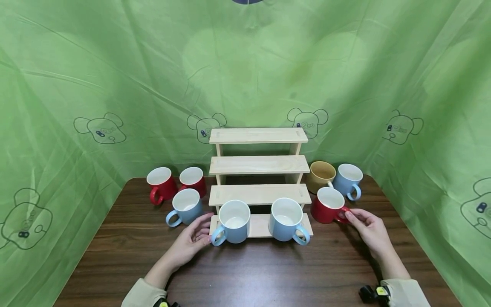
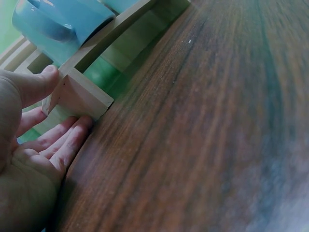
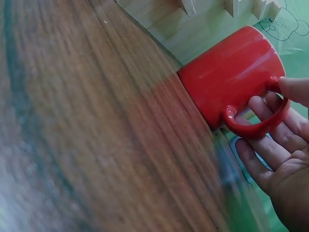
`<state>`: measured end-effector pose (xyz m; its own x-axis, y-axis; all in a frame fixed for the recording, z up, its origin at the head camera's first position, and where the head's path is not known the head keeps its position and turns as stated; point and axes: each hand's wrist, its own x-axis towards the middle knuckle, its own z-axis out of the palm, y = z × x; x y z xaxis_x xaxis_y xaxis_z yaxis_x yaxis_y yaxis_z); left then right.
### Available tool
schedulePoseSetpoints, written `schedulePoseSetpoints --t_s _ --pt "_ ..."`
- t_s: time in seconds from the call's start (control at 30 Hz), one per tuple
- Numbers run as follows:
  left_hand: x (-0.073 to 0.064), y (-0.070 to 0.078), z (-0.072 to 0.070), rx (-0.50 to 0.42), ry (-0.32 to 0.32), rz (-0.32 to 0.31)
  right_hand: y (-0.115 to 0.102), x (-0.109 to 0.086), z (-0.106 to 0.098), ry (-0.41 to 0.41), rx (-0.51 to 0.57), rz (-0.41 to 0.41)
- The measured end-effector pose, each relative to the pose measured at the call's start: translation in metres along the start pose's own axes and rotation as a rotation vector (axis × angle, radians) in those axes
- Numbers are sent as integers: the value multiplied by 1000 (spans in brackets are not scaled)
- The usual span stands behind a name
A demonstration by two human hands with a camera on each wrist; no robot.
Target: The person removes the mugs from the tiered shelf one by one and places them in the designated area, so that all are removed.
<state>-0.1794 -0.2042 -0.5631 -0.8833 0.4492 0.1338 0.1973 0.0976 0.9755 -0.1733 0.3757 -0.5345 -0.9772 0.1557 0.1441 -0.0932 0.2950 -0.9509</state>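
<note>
My left hand [image 1: 189,241] is at the left end of a pale wooden stepped shelf [image 1: 261,195]. In the left wrist view, its thumb presses the bottom step's corner [image 2: 65,72], with the fingers along the step's side. My right hand [image 1: 370,230] holds a red mug [image 1: 323,209] by its handle, the thumb on top and fingers through the loop. This mug is upright, just right of the shelf. Two light blue mugs, one at left [image 1: 230,232] and one at right [image 1: 283,228], stand on the bottom step, handles toward the front.
Left of the shelf are two red mugs [image 1: 166,189] [image 1: 198,187] and a light blue mug [image 1: 190,211]. A yellow mug [image 1: 316,181] and another light blue mug [image 1: 342,185] stand behind the held one. Green cloth [image 1: 253,76] hangs around the dark wooden table [image 1: 253,277].
</note>
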Motion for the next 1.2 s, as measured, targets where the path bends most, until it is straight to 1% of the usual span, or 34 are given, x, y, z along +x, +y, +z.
schedulePoseSetpoints --t_s 0.07,0.13,0.27,0.37,0.47,0.57,0.7,0.8,0.87,0.97,1.1,1.2 --pt "0 0 0 -1 2 -2 -2 1 0 9 -22 -2" --pt "0 0 0 -1 4 -8 -4 2 -1 22 -12 -12" --pt "0 0 -1 3 7 -28 -11 2 -1 56 67 -88" --pt "0 0 -1 4 7 -34 -22 1 -2 84 108 -145" --pt "1 0 -2 7 6 -34 -35 0 -4 103 111 -167" --pt "1 0 -2 10 7 -31 -47 -2 -2 95 111 -186" --pt "1 1 -1 8 5 -23 -63 -6 6 51 155 -202" --pt "1 0 -1 4 3 -14 -74 -10 14 -6 219 -222" --pt "1 0 -1 3 3 -7 -80 -13 19 -43 238 -235" --pt "1 0 -1 3 3 -6 -87 -17 26 -89 227 -255" --pt "1 0 -1 -2 -2 -18 -94 -21 35 -121 145 -286" --pt "1 0 -1 3 -4 -20 -97 -24 42 -165 104 -308"
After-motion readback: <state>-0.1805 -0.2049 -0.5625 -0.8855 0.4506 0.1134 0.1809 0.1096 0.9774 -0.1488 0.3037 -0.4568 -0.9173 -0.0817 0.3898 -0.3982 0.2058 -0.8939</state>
